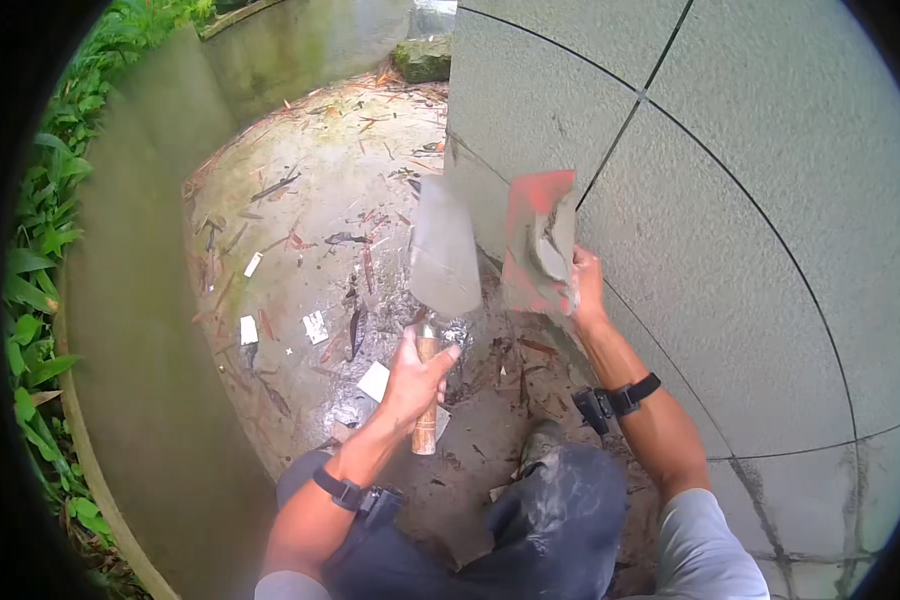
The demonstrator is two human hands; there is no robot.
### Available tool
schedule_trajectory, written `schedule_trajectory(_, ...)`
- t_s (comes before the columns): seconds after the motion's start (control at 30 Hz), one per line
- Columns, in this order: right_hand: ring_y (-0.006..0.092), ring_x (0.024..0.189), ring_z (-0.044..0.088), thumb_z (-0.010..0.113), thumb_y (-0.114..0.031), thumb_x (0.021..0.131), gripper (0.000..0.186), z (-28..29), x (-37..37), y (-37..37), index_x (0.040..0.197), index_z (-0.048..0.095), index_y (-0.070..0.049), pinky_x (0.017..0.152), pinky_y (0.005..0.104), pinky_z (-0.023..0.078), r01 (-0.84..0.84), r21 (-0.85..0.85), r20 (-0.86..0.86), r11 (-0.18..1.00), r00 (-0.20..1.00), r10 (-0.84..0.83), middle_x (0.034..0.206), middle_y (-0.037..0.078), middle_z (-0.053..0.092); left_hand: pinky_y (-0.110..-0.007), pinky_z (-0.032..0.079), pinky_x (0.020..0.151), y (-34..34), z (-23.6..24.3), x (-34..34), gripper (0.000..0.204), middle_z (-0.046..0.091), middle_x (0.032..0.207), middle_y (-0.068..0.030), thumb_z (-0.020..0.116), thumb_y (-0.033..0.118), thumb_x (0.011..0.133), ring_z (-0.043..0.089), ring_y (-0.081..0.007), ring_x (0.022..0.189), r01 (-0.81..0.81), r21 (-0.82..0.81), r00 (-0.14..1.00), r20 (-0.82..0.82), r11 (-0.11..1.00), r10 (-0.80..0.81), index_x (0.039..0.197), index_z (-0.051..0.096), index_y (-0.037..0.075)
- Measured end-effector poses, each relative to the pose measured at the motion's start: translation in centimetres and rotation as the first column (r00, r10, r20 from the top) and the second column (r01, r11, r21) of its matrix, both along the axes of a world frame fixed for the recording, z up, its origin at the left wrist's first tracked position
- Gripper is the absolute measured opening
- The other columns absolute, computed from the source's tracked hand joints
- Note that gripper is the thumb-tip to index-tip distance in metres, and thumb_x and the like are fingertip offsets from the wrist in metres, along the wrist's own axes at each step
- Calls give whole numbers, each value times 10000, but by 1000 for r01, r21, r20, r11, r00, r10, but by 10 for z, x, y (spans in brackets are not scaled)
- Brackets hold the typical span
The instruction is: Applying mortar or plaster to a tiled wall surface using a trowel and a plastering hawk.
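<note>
My left hand [413,385] is closed around the wooden handle [425,432] of a trowel, whose wide grey blade [445,245] points up and away from me. Just to its right, my right hand [588,290] grips a red rectangular board [525,205], held upright and smeared with grey mortar [550,255]; the board's grip is mostly hidden. The board is close in front of a speckled grey tiled wall [740,250] with dark joint lines, and the blade is near the wall's left edge.
A low mossy concrete wall [140,250] curves along the left, with green plants [40,280] beyond it. The concrete floor [290,220] holds scattered dry leaves, white scraps [248,330] and wet patches. A mossy block [420,62] lies at the back. My knees [560,520] fill the lower middle.
</note>
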State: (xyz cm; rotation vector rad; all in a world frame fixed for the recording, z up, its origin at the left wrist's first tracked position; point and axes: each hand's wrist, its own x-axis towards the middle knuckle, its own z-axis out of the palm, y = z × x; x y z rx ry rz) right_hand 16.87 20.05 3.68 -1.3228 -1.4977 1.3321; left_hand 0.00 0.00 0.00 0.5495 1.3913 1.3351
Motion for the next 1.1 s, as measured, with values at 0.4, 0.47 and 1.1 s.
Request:
schedule_trajectory(0.4,221,564,549,665,-222,801,284,-6,-21,24,798,597,54,579,431,469,-4,631,261,776,943,-208,667,252,571,-259,436,447,2,15,7,705,557,786,-36,722,222,877,515,-93,551,67,-23,967,-246,998,-70,1399,302,4)
schedule_trajectory(0.47,224,582,588,693,-241,784,299,-1,-24,15,787,601,44,577,416,475,10,611,283,792,931,-230,670,253,584,-283,456,436,5,8,16,670,562,717,-55,737,204,858,538,-111,523,34,18,952,-306,999,-27,1330,330,-42)
schedule_trajectory(1.1,240,734,647,603,-129,888,552,49,-28,-26,1426,488,-184,721,375,520,-242,503,273,830,955,113,936,234,654,-262,427,423,0,46,-1,299,493,750,14,673,184,927,495,-84,539,0,138,957,287,990,-40,1072,417,134)
